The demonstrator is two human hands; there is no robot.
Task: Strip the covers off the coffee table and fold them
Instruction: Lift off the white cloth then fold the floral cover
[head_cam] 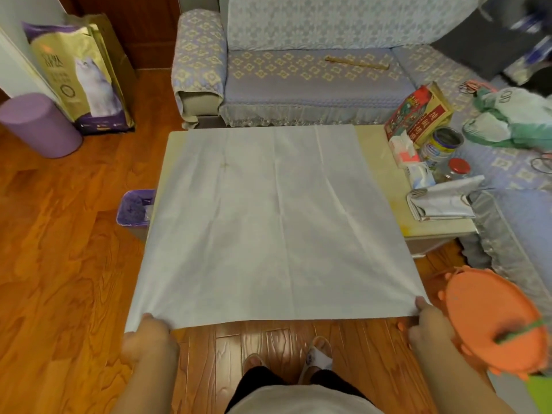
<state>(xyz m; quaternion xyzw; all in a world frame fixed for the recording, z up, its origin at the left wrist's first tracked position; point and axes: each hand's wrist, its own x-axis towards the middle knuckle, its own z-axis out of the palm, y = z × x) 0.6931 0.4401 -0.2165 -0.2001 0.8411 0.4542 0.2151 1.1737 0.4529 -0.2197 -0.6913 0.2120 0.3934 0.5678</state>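
Observation:
A pale white cover (268, 219) is stretched flat over the coffee table (376, 162), its near edge hanging in the air past the table toward me. My left hand (149, 336) pinches the near left corner of the cover. My right hand (430, 324) pinches the near right corner. The cloth shows several lengthwise creases. A folded grey-white cloth (445, 201) lies on the table's right end.
On the table's right end stand a red box (418, 115), a tin can (443, 147), a red-lidded jar (457, 170) and tissue packs (406, 150). A patterned sofa (298, 76) sits behind. An orange basin (490, 321) sits on the right, a purple bin (136, 209) and a cat-food bag (86, 76) on the left.

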